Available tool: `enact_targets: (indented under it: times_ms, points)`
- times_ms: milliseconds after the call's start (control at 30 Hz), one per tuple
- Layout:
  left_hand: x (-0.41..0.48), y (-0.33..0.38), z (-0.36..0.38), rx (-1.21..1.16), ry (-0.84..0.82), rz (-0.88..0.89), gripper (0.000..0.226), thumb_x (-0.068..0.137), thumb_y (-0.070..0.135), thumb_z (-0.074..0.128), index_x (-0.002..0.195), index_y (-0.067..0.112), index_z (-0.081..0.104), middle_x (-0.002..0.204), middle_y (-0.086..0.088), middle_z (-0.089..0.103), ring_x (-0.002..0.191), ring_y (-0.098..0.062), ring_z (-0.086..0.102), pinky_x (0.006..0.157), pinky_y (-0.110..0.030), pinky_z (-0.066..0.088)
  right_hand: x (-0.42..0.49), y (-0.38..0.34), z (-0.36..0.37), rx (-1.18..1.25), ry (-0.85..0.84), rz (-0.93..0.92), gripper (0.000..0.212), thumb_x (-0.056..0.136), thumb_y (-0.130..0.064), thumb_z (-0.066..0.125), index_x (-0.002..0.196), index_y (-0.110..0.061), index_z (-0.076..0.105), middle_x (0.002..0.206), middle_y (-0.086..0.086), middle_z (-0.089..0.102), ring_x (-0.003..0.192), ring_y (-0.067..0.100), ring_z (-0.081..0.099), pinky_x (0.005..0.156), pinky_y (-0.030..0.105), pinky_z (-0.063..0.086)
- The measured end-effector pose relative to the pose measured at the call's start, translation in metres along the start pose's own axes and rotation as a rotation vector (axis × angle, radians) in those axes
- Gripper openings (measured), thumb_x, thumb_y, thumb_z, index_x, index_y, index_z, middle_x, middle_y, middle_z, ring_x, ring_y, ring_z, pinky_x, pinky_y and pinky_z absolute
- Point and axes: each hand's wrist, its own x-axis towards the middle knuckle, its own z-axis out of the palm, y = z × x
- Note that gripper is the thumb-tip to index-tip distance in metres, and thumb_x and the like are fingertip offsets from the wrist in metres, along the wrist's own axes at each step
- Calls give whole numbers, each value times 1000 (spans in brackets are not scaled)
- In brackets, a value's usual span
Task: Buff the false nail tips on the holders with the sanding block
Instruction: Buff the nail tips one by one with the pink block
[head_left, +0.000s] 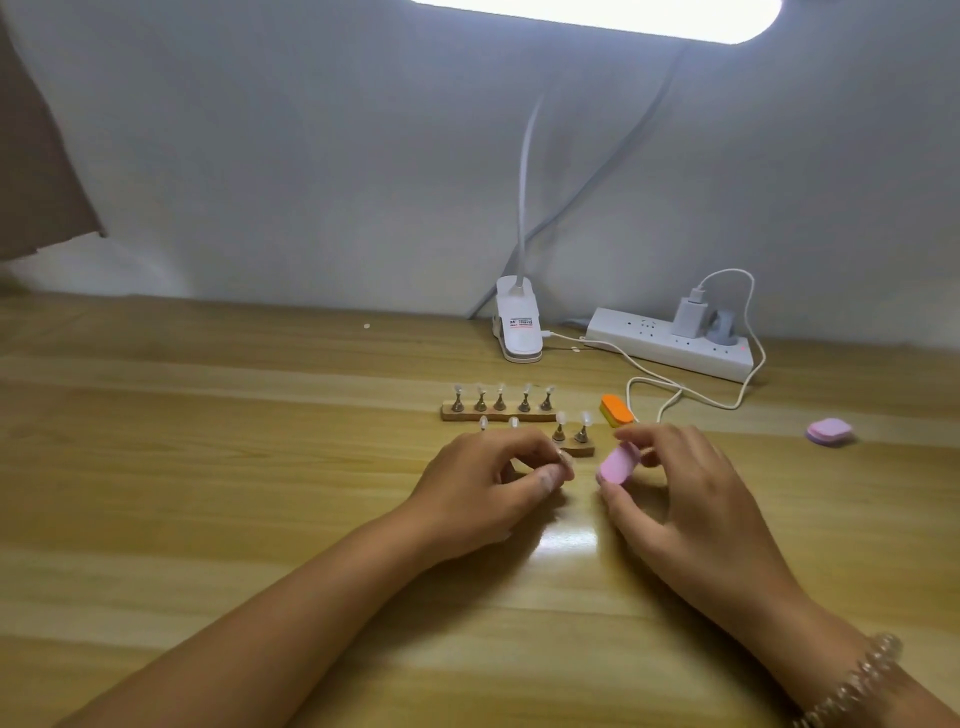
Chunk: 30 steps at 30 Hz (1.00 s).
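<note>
a: what does the left hand (493, 483) hold?
b: hard to tell. its fingers are curled in, thumb and forefinger pressed close together, but whatever may sit between them is too small and blurred to name.
a: and the near holder strip (581, 450)?
b: the left knuckles hide most of it. only its right end shows, with two false nail tips (586, 417) on their stands; two more tips poke up above the knuckles. the far holder strip (498, 414) shows whole, with five tips standing on it.
a: the right hand (675, 493)?
b: it grips the pink sanding block (617, 464) between thumb and fingertips, tilted, just right of the left thumb and apart from it.
a: anything cut off?
b: the lamp head (597, 15) runs past the top edge, both forearms leave at the bottom, and the bead bracelet (857, 680) is clipped at the lower right corner.
a: room around the hands?
b: the wooden table (208, 467) stretches wide to the left of the strips. on the right, an orange sanding block (616, 410) lies just behind the right fingers beside a white cable (691, 397). the power strip (670, 345) and clip lamp base (519, 325) sit by the wall, and a pink pad stack (829, 431) lies well apart.
</note>
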Motion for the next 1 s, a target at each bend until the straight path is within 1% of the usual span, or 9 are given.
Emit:
enact_targets:
  times_ms: [67,133,300,433,567,700,733,867,1000]
  points:
    - [0,-1,0,23,-12,12,9,95,29,65,90,36,70,78,30,62,56,4,49,61,-23,33,-2,-9,1,152,50,-120,35,81,-15,78,111,-13,62,103,-4,62,97,13,60,85,28,47]
    - [0,0,-1,40,-34,21,12,91,31,61,91,40,69,76,30,61,57,5,49,61,-23,33,-3,-16,4,214,43,-202,31,80,-14,78,107,-12,63,101,-5,64,97,12,61,85,28,49]
    - [0,-1,-2,62,-53,14,19,95,30,65,91,49,66,78,31,60,59,4,47,61,-24,31,1,-13,4,264,41,-64,27,80,-14,78,102,-15,62,98,-9,65,96,10,61,86,35,51]
    - [0,-2,-2,60,-69,11,18,95,24,63,101,38,72,82,28,61,66,2,49,66,-25,35,-1,-15,5,252,-11,-169,31,76,-9,79,102,-18,63,99,-10,65,97,8,61,85,29,49]
    - [1,-1,-2,86,-61,16,14,96,32,64,101,42,72,79,34,60,66,8,50,63,-23,33,2,-11,4,254,21,-52,27,79,-16,77,102,-20,63,98,-13,64,94,7,59,84,29,48]
    - [0,-1,-3,60,-82,20,19,93,32,58,105,37,72,87,27,64,73,0,53,67,-26,38,-2,-16,6,226,12,-186,27,78,-21,77,100,-22,62,96,-17,62,86,7,56,73,15,42]
    - [0,-1,-3,59,-80,21,17,94,31,60,104,37,73,88,25,65,73,0,53,68,-27,39,0,-15,7,247,23,-145,26,79,-22,77,99,-23,61,95,-17,63,85,7,57,74,17,43]
    - [0,-1,0,21,-60,18,12,97,30,62,101,35,72,95,22,73,68,4,55,70,-30,47,5,-4,6,351,116,80,20,84,-31,70,96,-25,55,95,-13,68,86,10,61,73,39,52]
    - [1,-2,0,-18,-27,43,12,96,20,63,94,31,67,86,19,70,61,7,51,62,-21,36,-3,-14,5,339,51,-97,18,85,-33,70,98,-27,58,96,-20,63,90,8,60,70,32,53]
